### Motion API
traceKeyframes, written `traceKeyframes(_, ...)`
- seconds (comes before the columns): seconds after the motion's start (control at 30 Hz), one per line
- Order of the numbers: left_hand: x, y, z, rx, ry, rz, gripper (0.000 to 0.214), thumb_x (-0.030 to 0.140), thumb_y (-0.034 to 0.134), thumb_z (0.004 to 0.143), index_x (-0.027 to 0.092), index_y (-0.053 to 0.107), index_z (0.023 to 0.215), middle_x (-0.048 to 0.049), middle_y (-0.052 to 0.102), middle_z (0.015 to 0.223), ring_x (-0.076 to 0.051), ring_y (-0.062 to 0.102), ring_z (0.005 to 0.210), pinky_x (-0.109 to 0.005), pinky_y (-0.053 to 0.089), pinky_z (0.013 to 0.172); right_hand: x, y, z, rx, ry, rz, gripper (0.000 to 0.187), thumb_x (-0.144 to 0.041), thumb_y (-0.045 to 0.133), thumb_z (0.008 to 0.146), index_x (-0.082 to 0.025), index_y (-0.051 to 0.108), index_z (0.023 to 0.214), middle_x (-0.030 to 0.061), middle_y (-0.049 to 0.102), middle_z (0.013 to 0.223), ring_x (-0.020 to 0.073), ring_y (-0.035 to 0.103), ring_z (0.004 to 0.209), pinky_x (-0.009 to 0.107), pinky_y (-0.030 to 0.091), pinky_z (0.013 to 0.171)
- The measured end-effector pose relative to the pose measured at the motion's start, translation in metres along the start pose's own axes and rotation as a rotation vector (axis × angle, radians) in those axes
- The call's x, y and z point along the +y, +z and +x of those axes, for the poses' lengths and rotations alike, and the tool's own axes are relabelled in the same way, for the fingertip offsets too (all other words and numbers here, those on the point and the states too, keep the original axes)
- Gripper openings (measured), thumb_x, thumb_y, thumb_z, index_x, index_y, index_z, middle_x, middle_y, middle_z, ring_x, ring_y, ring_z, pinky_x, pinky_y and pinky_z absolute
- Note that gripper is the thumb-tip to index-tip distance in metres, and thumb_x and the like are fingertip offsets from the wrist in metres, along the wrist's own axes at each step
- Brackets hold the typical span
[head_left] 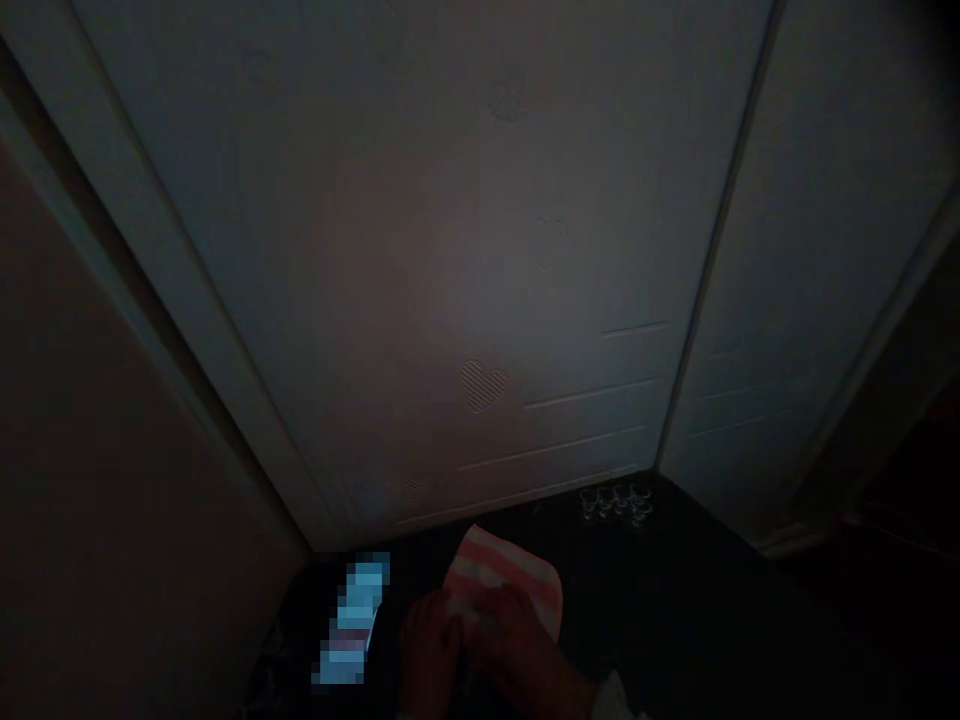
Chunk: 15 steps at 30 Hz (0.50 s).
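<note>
The scene is very dark. Both my hands meet low in the head view on a pink-and-white striped cloth (499, 570) that lies on a dark surface (675, 610). My left hand (429, 640) grips the cloth's near left edge with curled fingers. My right hand (517, 640) lies over the cloth's near part, fingers bent down onto it. A white cuff shows at my right wrist.
A glowing blue screen (356, 620), blurred out, lies left of the cloth. Several small clear glasses (616, 502) stand at the back against a pale wall panel (480, 250) with heart patterns. A beige wall (97, 480) closes the left side.
</note>
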<state>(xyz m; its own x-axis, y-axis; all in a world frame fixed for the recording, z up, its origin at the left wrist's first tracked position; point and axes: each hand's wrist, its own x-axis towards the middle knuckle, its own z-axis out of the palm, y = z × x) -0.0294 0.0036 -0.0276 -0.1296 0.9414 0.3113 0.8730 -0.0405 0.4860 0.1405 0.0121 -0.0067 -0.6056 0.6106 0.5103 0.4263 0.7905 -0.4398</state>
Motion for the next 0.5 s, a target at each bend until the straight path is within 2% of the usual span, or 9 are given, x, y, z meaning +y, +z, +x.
traceKeyframes(0.07, 0.000, 0.000, 0.001, -0.004, -0.013, -0.022, 0.032, 0.023, 0.043, 0.071, 0.017, 0.060, 0.098, -0.0080, 0.060, 0.102, -0.022, 0.050, 0.099, -0.037, 0.036, 0.089, 0.005, 0.016, -0.001, -0.005, -0.041, -0.016, 0.012, -0.023, 0.051, 0.076, -0.027, 0.060, 0.083, 0.0012, 0.057, 0.088, 0.0183, 0.046, 0.088, 0.039, 0.028, 0.088)
traceKeyframes(0.2, 0.000, 0.000, 0.003, -0.014, -0.047, -0.090, 0.035, 0.023, 0.044, 0.069, 0.015, 0.060, 0.099, -0.0098, 0.060, 0.102, -0.023, 0.050, 0.099, -0.036, 0.036, 0.089, 0.012, 0.040, -0.003, -0.052, -0.047, -0.040, 0.013, -0.023, 0.055, 0.072, -0.026, 0.060, 0.083, 0.0014, 0.057, 0.084, 0.0174, 0.046, 0.082, 0.037, 0.031, 0.084)
traceKeyframes(0.27, 0.000, -0.001, 0.003, -0.006, -0.095, -0.129, 0.038, 0.022, 0.044, 0.068, 0.014, 0.058, 0.102, -0.0104, 0.059, 0.103, -0.023, 0.050, 0.099, -0.036, 0.036, 0.089, 0.012, 0.037, -0.004, -0.044, -0.008, -0.046, 0.010, -0.023, 0.058, 0.069, -0.024, 0.061, 0.079, 0.0023, 0.057, 0.083, 0.0185, 0.046, 0.082, 0.037, 0.031, 0.083)
traceKeyframes(0.4, 0.001, -0.002, 0.001, -0.012, -0.153, -0.196, 0.042, 0.019, 0.041, 0.068, 0.014, 0.055, 0.107, -0.0097, 0.059, 0.105, -0.022, 0.051, 0.099, -0.036, 0.037, 0.087, 0.009, 0.018, -0.003, -0.009, 0.050, 0.136, 0.011, -0.025, 0.052, 0.075, -0.024, 0.060, 0.083, 0.0017, 0.058, 0.087, 0.0173, 0.047, 0.085, 0.036, 0.030, 0.087)
traceKeyframes(0.5, 0.002, -0.002, 0.000, -0.042, -0.140, -0.202, 0.040, 0.019, 0.040, 0.068, 0.016, 0.057, 0.104, -0.0084, 0.060, 0.105, -0.021, 0.051, 0.098, -0.035, 0.036, 0.088, 0.008, 0.010, -0.002, 0.090, 0.237, 0.296, 0.014, -0.031, 0.048, 0.079, -0.024, 0.059, 0.086, 0.0024, 0.058, 0.086, 0.0184, 0.049, 0.087, 0.035, 0.034, 0.085)
